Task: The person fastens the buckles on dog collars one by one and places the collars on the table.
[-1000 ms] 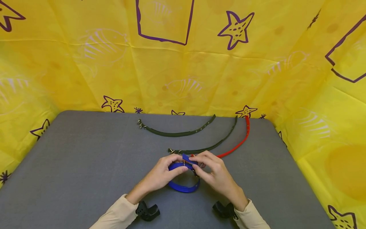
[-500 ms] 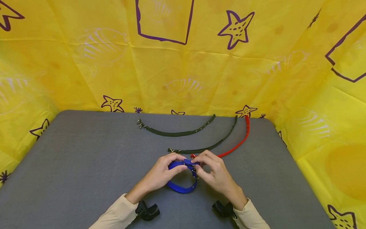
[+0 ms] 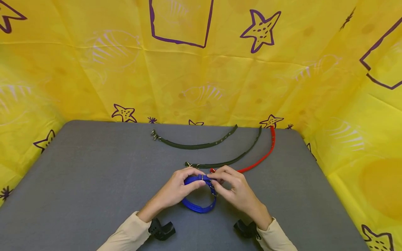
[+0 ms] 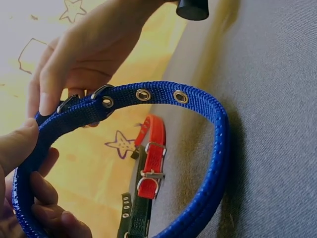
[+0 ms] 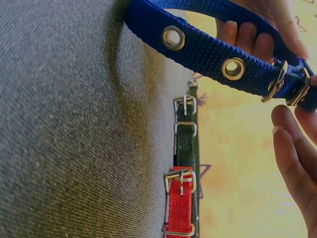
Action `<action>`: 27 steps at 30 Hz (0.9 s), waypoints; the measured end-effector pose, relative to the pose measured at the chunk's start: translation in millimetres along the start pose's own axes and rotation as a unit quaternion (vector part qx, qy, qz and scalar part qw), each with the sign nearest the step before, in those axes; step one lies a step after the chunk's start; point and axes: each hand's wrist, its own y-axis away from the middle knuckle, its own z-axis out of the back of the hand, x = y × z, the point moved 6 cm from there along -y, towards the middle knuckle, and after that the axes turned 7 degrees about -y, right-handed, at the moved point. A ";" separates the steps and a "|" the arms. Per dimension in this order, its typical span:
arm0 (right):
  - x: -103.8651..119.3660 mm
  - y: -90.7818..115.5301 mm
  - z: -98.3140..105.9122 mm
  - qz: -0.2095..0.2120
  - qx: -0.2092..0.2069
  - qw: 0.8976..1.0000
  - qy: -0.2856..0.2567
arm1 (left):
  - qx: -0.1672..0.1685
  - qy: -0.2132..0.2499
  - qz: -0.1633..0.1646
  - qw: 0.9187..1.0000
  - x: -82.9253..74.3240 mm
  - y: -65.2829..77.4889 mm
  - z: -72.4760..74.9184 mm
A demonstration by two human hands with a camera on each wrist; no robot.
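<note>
A blue collar [image 3: 198, 209] with metal eyelets is bent into a loop between my two hands, above the grey table. My left hand [image 3: 179, 187] grips its left side, with the thumb in front and fingers curled behind the band. At the buckle [image 5: 299, 88], my right hand [image 3: 236, 188] pinches the blue band between thumb and fingers. A metal D-ring [image 5: 275, 82] sits beside the buckle. In the left wrist view, the eyelets [image 4: 143, 94] face the inside of the loop. Fingertips partly hide the strap end.
Just beyond the hands lies a red collar [image 3: 259, 161]. Farther back, two dark green collars curve across the table, one nearer [image 3: 224, 164] and one farther [image 3: 188, 146]. A yellow patterned cloth [image 3: 201, 76] borders the table's back and sides.
The raised blue strap piece by the buckle has come down flat between the fingertips. The loop's lower part has swung slightly left. Both hands stay nearly in place.
</note>
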 end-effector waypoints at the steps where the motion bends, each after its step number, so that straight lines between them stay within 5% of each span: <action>1: -0.8 0.1 -0.3 -0.006 0.000 1.000 -0.002 | 0.001 0.002 0.005 1.000 1.1 -0.1 0.5; 6: -4.4 1.0 -2.1 -0.033 0.002 0.999 -0.004 | -0.006 0.013 0.031 0.999 4.8 -0.9 4.1; 18: -2.0 0.6 -10.6 -0.002 0.030 0.999 0.018 | -0.001 0.013 0.030 0.999 5.9 -1.6 7.0; 27: -5.7 2.1 -13.8 -0.026 0.052 0.998 0.037 | 0.020 -0.076 0.029 0.996 9.2 -1.7 24.5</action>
